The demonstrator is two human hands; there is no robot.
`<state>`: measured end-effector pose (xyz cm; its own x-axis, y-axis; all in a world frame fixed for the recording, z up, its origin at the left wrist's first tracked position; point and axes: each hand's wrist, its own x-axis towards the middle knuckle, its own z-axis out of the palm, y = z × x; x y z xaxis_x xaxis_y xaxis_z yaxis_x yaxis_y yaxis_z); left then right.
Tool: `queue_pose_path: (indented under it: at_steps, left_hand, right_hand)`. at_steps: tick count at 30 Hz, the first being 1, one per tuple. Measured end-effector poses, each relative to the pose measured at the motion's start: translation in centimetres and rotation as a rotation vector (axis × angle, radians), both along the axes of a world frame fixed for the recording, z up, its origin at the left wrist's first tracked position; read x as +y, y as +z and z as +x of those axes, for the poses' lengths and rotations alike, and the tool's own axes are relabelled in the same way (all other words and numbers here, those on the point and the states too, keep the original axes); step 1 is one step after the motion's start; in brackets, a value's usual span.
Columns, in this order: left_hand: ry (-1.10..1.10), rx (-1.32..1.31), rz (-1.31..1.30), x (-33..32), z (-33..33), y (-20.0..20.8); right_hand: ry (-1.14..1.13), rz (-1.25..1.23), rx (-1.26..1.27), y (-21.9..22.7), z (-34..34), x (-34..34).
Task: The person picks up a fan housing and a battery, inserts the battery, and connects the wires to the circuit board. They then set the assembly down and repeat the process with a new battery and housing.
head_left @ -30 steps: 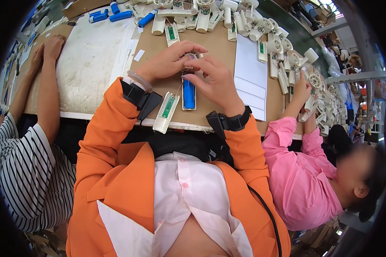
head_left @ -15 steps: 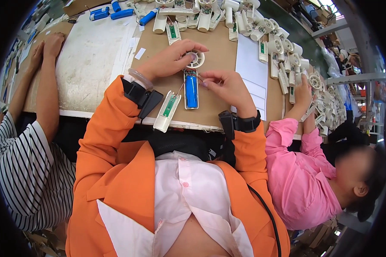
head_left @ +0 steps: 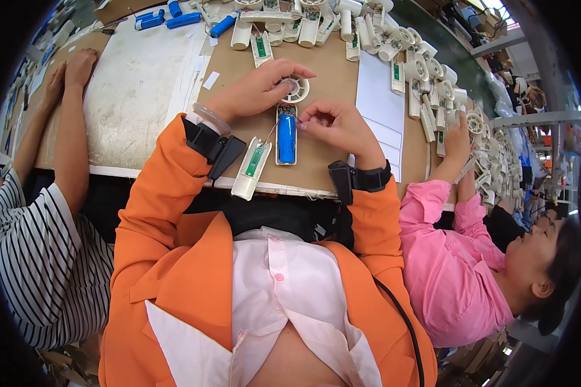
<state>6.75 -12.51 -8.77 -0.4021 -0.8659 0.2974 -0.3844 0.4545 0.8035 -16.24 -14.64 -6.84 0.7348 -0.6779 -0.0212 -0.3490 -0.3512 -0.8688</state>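
Note:
A white handheld fan housing lies before me, with a round spoked head [head_left: 295, 89] and a handle holding a blue cylindrical battery [head_left: 286, 138]. My left hand [head_left: 261, 87] is closed on the round head, its index finger reaching across the top. Beside the battery's upper right edge, my right hand [head_left: 339, 127] pinches thumb and forefinger together; what is between them is too small to make out. Left of the handle lies a white cover half with a green circuit board [head_left: 256, 158], and a thin wire runs from it towards the battery's top.
White fan housings [head_left: 308, 26] pile up along the back and right. Loose blue batteries [head_left: 184, 20] lie back left. White sheets [head_left: 377, 116] are on the right. A co-worker's hands [head_left: 77, 68] rest at left; another's hand [head_left: 457, 138] works among housings at right.
My right hand's fingers have drawn closer to the battery and curled in more. The battery and handle have shifted very slightly left. My left hand stays on the round head.

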Motion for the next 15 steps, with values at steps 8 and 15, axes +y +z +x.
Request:
queue_pose_path:
  at_steps: [8, 15]
  left_hand:
    - [-0.048, 0.214, 0.273, 0.4, 0.2, 0.5]
    - [-0.119, 0.138, 0.212, 0.5, 0.4, 0.3]
  right_hand:
    - [-0.081, -0.063, -0.015, -0.4, 0.4, 0.4]
    - [-0.126, -0.324, 0.072, 0.9, 1.0, 1.6]
